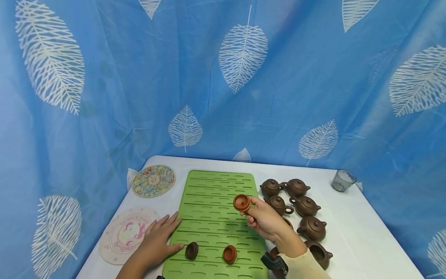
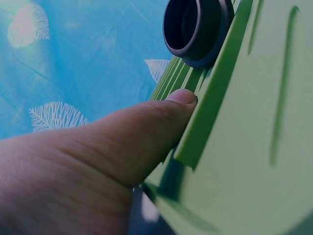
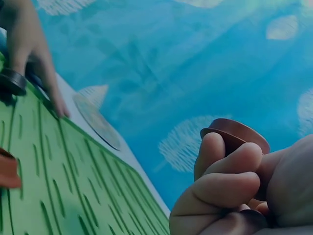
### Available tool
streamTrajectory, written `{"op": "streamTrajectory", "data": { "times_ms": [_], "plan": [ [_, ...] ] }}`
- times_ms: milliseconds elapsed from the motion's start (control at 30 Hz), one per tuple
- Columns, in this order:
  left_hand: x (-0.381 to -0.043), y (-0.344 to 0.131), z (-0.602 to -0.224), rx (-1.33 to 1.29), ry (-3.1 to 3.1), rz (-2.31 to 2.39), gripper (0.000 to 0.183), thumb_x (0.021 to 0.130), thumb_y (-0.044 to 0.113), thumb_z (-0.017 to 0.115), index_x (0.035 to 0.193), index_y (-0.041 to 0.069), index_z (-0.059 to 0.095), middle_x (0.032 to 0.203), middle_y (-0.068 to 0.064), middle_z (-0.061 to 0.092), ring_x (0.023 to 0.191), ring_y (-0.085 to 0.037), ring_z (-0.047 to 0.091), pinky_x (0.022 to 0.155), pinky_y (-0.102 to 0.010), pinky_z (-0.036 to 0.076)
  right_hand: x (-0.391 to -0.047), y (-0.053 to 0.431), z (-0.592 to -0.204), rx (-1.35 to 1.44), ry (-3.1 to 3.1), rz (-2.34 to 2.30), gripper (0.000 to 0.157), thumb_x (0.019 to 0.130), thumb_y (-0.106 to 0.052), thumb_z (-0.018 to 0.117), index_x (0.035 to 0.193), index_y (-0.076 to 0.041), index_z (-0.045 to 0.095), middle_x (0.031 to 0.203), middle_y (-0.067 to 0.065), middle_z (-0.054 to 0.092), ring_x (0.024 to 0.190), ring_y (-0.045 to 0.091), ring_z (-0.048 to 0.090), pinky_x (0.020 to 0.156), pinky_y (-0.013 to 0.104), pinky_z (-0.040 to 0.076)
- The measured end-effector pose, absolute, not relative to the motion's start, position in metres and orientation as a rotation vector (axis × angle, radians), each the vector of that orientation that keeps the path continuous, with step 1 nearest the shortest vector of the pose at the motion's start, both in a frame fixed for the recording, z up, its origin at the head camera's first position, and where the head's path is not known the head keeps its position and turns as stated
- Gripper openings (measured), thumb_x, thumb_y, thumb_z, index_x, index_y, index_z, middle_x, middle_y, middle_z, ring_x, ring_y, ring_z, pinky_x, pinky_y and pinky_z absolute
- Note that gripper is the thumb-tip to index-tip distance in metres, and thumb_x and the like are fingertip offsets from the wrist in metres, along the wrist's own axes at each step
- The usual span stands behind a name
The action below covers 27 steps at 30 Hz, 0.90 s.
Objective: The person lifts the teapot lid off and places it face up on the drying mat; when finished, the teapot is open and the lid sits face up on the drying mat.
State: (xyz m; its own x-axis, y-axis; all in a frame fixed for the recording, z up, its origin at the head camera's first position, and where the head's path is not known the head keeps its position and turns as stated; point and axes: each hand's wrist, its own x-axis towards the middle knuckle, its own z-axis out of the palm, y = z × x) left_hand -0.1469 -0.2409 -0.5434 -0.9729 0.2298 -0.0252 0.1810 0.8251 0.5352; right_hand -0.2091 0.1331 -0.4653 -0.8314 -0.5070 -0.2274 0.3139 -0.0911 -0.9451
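Observation:
My right hand [image 1: 266,221] grips a small reddish-brown teapot lid [image 1: 241,202] above the green mat [image 1: 209,232], its hollow underside facing the head camera. In the right wrist view, curled fingers [image 3: 220,188] surround the lid [image 3: 237,133]; something dark at the palm is mostly hidden. With fingers spread, my left hand [image 1: 156,242] rests at the mat's left edge. Its thumb points at a dark brown lid [image 1: 191,250], just apart from it in the left wrist view. Another reddish-brown lid [image 1: 229,254] lies farther right on the mat.
Several dark brown teapots [image 1: 313,228] stand right of the mat, one without a lid [image 1: 318,254]; my right forearm partly covers others. A glass cup [image 1: 343,180] is at the back right. On the left lie a patterned round mat [image 1: 153,181] and a pink-and-white one [image 1: 118,236].

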Motion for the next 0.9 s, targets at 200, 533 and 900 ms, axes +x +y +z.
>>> {"op": "streamTrajectory", "data": {
  "times_ms": [200,533,900],
  "plan": [
    [-0.147,-0.240,-0.543,0.330,2.913,0.841,0.086,0.084,0.052,0.084,0.156,0.016,0.053,0.170,-0.006,0.036,0.156,-0.043,0.030,0.121,-0.076,0.017,-0.213,0.101,-0.469,-0.220,1.669,-1.894,0.039,0.113,-0.012,0.043,0.150,-0.002,0.042,0.100,0.005,0.061,0.063,0.003,0.044,0.053,0.015,0.038],
    [-0.146,-0.238,-0.543,0.335,2.928,0.822,0.087,0.083,0.054,0.084,0.156,0.015,0.053,0.169,-0.006,0.037,0.155,-0.043,0.031,0.122,-0.075,0.017,-0.221,0.052,-0.483,-0.209,1.756,-1.764,0.025,0.111,-0.010,0.046,0.134,-0.007,0.058,0.100,0.008,0.066,0.062,0.007,0.046,0.052,0.020,0.038],
    [-0.147,-0.240,-0.543,0.331,2.935,0.804,0.087,0.083,0.053,0.085,0.155,0.016,0.054,0.169,-0.006,0.037,0.155,-0.044,0.031,0.121,-0.077,0.018,-0.227,0.020,-0.494,-0.215,1.838,-1.701,0.019,0.109,-0.011,0.053,0.123,-0.009,0.065,0.095,0.009,0.071,0.061,0.009,0.048,0.050,0.022,0.038]
  ]
}}
